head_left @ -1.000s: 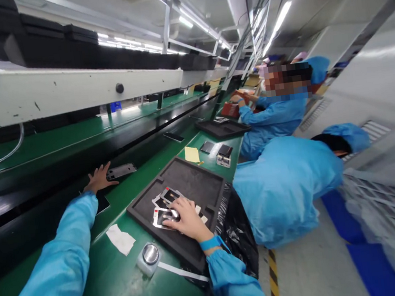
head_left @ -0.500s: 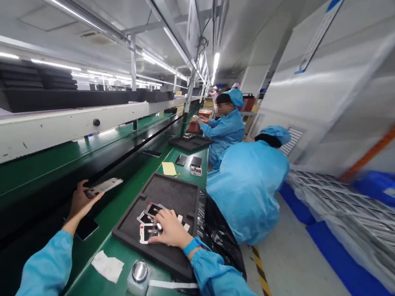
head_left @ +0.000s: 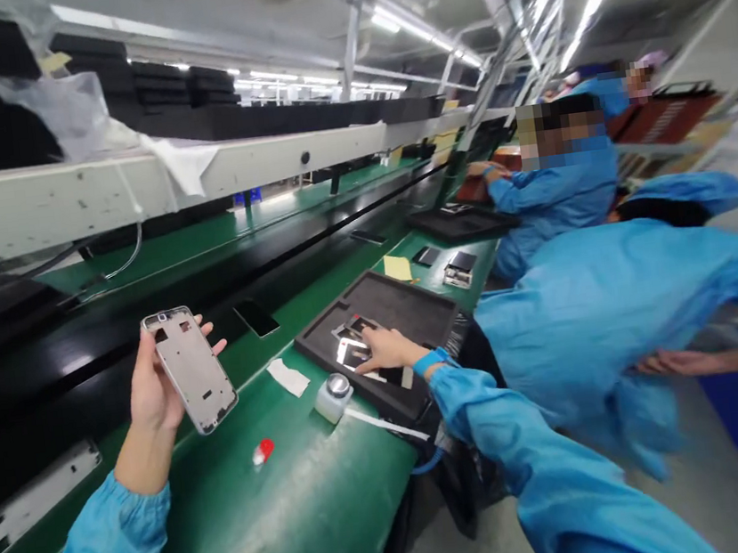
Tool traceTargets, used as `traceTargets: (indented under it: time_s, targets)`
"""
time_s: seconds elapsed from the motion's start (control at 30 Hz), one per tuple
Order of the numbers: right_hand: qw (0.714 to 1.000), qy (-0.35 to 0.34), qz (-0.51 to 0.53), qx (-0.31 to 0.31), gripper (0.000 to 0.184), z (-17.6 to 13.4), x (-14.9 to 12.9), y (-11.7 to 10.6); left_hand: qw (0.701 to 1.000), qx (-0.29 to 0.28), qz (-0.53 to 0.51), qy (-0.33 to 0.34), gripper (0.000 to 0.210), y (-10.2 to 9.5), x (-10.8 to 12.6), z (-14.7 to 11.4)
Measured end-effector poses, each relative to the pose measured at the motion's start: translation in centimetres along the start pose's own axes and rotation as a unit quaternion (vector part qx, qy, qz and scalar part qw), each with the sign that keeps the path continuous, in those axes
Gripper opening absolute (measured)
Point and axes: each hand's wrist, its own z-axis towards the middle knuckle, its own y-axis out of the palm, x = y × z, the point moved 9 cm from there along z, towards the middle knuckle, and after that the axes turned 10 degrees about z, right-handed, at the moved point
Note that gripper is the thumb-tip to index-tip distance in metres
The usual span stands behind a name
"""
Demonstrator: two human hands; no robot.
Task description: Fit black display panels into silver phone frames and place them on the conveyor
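Observation:
Upright in my left hand (head_left: 154, 388) is a phone frame (head_left: 197, 369), its pale grey metal face turned toward me. My thumb and palm are behind its left edge, and fingertips show past its right edge. Over at the black foam tray (head_left: 404, 294), my right hand (head_left: 388, 349) has thumb and fingers at the edge of a white-bordered phone screen (head_left: 353, 353). More phone screens lie around and partly under that hand, so its exact grip is partly hidden.
A pump bottle (head_left: 334, 397) and white tissue (head_left: 288, 377) stand near the tray; a red-and-white bit (head_left: 263, 452) lies closer. A dark phone (head_left: 257, 318) rests by the black conveyor (head_left: 111, 366), which carries another phone frame (head_left: 40, 501). Co-workers in blue (head_left: 568, 315) sit right.
My view has swung left. The phone frame in my left hand has turned from nearly edge-on to facing me. My right hand stays at the screens in the tray.

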Motion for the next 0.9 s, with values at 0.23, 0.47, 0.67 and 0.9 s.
traceTargets:
  time_s: [0.23, 0.47, 0.67, 0.9]
  targets:
    - [0.998, 0.043, 0.039, -0.013, 0.024, -3.5, -1.3, -1.1, 0.998, 0.051, -0.045, -0.012, 0.067, -2.6, 4.7, -3.3]
    - [0.987, 0.008, 0.089, 0.132, 0.059, -4.8, -6.9, -9.8, 0.986, -0.048, -0.130, -0.091, 0.066, 0.2, 3.5, -5.0]
    - [0.932, -0.088, 0.319, 0.147, 0.066, -7.6, -19.2, -7.8, 0.899, -0.349, -0.168, -0.205, 0.076, 6.0, 0.5, -10.3]
    - [0.871, -0.090, 0.475, 0.087, 0.072, -8.2, -26.5, -3.0, 0.867, -0.442, -0.128, -0.193, 0.090, 6.5, -0.4, -11.7]
